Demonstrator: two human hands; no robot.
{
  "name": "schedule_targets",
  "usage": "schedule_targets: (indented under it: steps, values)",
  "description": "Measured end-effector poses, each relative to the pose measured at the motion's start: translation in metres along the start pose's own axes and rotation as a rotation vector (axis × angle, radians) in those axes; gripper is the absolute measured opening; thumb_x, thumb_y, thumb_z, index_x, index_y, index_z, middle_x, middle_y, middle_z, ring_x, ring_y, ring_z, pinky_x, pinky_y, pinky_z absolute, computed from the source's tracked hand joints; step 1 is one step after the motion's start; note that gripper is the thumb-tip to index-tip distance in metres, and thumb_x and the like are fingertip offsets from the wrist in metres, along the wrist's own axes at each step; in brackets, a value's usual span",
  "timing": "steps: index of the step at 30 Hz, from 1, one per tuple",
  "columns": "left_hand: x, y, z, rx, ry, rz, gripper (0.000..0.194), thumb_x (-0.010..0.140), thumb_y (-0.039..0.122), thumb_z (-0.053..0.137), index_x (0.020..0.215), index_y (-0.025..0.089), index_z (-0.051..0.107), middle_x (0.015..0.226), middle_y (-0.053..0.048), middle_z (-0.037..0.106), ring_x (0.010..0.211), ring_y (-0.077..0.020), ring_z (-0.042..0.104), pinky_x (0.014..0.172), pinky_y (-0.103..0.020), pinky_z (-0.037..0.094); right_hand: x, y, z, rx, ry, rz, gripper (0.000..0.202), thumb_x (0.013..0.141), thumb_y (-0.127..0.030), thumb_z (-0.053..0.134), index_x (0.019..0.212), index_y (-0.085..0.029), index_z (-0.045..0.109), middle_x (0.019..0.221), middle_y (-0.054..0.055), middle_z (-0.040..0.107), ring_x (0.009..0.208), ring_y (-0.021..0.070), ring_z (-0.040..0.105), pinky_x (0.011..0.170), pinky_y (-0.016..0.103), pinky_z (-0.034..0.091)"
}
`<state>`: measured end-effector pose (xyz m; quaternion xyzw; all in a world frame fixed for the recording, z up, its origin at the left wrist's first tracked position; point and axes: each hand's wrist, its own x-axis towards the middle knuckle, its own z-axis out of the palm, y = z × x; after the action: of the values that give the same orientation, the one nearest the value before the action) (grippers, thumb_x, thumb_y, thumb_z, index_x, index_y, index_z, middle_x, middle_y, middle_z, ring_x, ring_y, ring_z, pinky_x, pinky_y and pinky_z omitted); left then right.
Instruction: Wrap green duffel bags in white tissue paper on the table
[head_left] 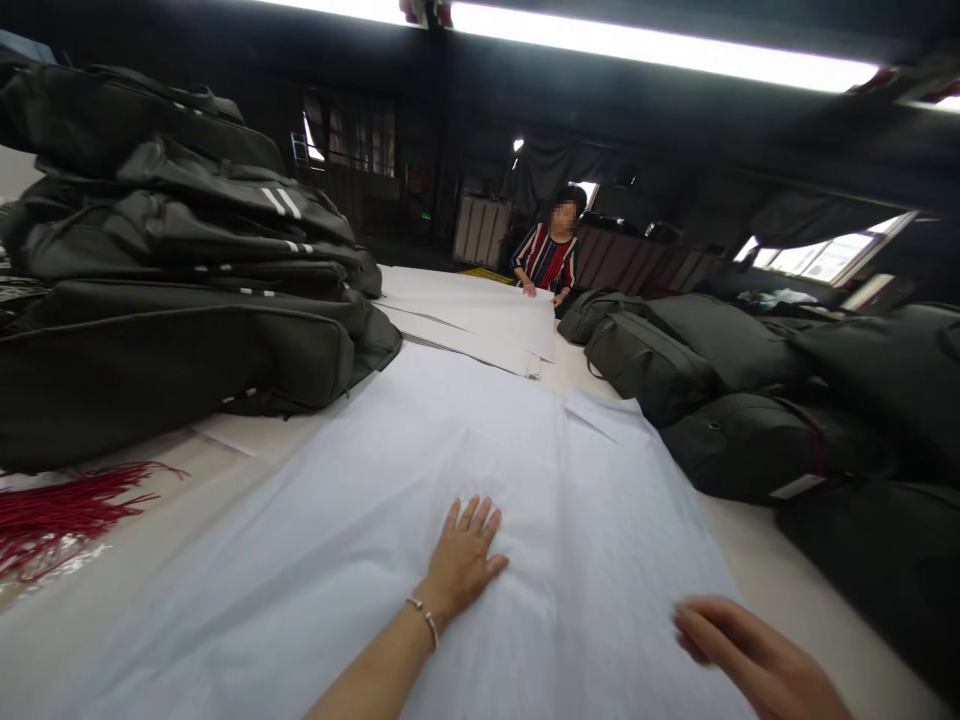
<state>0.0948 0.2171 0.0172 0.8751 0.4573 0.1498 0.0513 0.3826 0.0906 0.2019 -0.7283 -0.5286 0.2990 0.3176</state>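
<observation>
A large white sheet (360, 540), perhaps plastic or thin fabric, covers the middle of the table, with soft creases and a lengthwise fold line right of centre. My left hand (465, 560) lies flat on it, palm down and fingers spread, a bracelet (424, 622) around the wrist. Over the sheet's right side is my right hand (739, 640), its fingers curled and smeared by motion. Nothing shows in that hand, though its fingertips are too blurred to be sure. Near the far end, the sheet's right part has a small folded flap (600, 412).
Dark green bags (195, 250) are piled high on the left; more dark bags (772, 440) line the right. Red cords (75, 510) lie at the left edge. Beyond the sheet, a person in a striped top (551, 258) touches a stack of white sheets (480, 310).
</observation>
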Motion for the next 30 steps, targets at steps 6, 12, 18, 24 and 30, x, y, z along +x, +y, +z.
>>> schedule_targets:
  steps: [6,12,18,24,30]
  values:
    - [-0.001,-0.001,0.014,-0.105,0.039,-0.002,0.068,0.094,0.059,0.043,0.151,0.026,0.028,0.158,-0.007,0.029,0.146,-0.0297,0.022,0.118,-0.058,0.022,0.156,-0.083,0.118,0.307,-0.426,-0.005,0.040,0.068,-0.056,0.075,0.079,-0.019,0.067,0.079,0.003,0.067,0.072,0.0162,0.060,0.070,0.030,0.049]
    - [0.000,0.003,0.007,-0.250,-0.023,-0.031,0.069,0.094,0.060,0.040,0.152,0.023,0.028,0.159,-0.010,0.024,0.148,-0.0315,0.015,0.119,-0.060,0.020,0.218,-0.079,0.152,0.289,-0.531,0.088,0.041,0.065,-0.051,0.080,0.082,-0.016,0.067,0.085,0.004,0.068,0.070,0.0126,0.059,0.065,0.026,0.046]
    - [0.002,0.006,-0.009,-0.324,-0.059,-0.062,0.071,0.094,0.063,0.040,0.150,0.021,0.033,0.157,-0.011,0.027,0.148,-0.0307,0.017,0.120,-0.060,0.018,0.167,-0.098,0.142,0.673,-0.654,0.163,0.031,0.070,-0.035,0.084,0.091,-0.020,0.066,0.071,-0.002,0.061,0.062,0.0099,0.052,0.062,0.025,0.042]
    - [0.001,0.005,-0.012,-0.287,-0.036,-0.048,0.067,0.094,0.058,0.044,0.149,0.021,0.035,0.156,-0.011,0.031,0.146,-0.0309,0.021,0.120,-0.057,0.020,0.058,-0.118,0.134,1.451,-0.573,0.032,0.013,0.082,-0.030,0.075,0.084,-0.028,0.062,0.055,-0.010,0.037,0.040,0.0028,0.023,0.045,0.016,0.033]
    - [0.003,0.001,-0.001,-0.171,-0.002,-0.018,0.067,0.089,0.048,0.056,0.148,0.023,0.037,0.156,-0.010,0.032,0.145,-0.0325,0.024,0.118,-0.059,0.023,0.016,-0.119,0.135,1.657,-1.065,-0.311,0.028,0.069,-0.060,0.077,0.078,-0.034,0.070,0.039,-0.013,0.040,0.027,0.0019,0.029,0.041,0.017,0.029]
